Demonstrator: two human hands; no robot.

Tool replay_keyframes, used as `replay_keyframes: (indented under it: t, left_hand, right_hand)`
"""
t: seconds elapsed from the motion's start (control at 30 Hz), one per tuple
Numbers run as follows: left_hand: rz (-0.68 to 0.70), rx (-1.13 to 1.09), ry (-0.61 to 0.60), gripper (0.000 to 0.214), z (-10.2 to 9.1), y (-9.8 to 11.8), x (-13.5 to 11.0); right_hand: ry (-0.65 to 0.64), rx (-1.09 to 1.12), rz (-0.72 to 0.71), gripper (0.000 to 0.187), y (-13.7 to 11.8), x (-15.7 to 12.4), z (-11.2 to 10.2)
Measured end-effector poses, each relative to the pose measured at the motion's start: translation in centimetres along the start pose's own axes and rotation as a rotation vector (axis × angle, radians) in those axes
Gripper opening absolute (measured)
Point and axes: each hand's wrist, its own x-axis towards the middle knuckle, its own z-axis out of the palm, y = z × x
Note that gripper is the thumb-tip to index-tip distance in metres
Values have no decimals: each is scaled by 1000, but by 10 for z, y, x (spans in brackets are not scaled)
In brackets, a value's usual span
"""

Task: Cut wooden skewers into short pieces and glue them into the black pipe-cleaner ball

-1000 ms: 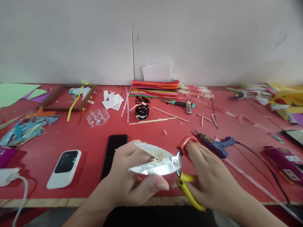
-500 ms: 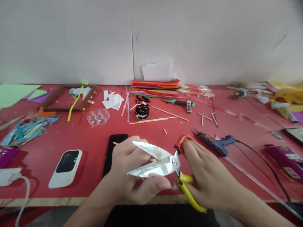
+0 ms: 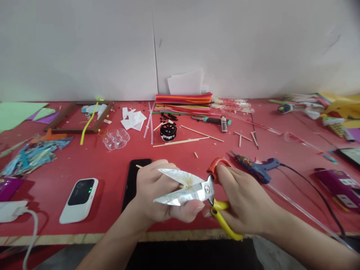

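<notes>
Where the red table (image 3: 107,165) begins at the left, a sheet of green paper (image 3: 17,112) lies at the back. A heap of blue paper strips (image 3: 30,155) lies in front of it, and a white plug with its cable (image 3: 14,210) sits at the near edge. A white pocket router (image 3: 78,200), green lights on, lies just right of the plug. Behind it lie a brown wooden frame (image 3: 70,130), a clear plastic tray (image 3: 115,138) and white paper scraps (image 3: 134,119).

A black phone (image 3: 134,183) lies flat, partly covered by the left hand (image 3: 157,195). That hand is curled shut on a thin wooden stick (image 3: 138,166). One end of the stick shows past the knuckles over the phone, and a short piece shows between the blades.

The scissors (image 3: 194,189) are held above the near edge of the table, blades parted and pointing left across the left hand's fingers. The right hand (image 3: 247,206) grips the handles, orange loop up and yellow loop down, with the fingers closed about both.

Farther back, a small black wheel (image 3: 168,131) sits in front of a stack of coloured sheets (image 3: 184,102). A blue glue gun (image 3: 257,167) lies just right of the right hand, its cord running off to the right. A purple box (image 3: 339,187) lies near the right edge.
</notes>
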Motion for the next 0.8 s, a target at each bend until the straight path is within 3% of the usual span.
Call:
replay_keyframes:
  t: [0.47,0.7,0.8]
  left_hand:
    - [-51,-25,20,44,1,-3,-2]
    - [-1,4,4,32,-1,-1,5]
    - [-42,12,6,26,0,0,5]
  right_hand:
    - [4,-13,-43,28,7,5,0]
    - [21,-44,-57,21,11,4,3]
    - [48,-14,-11,22,13,2,6]
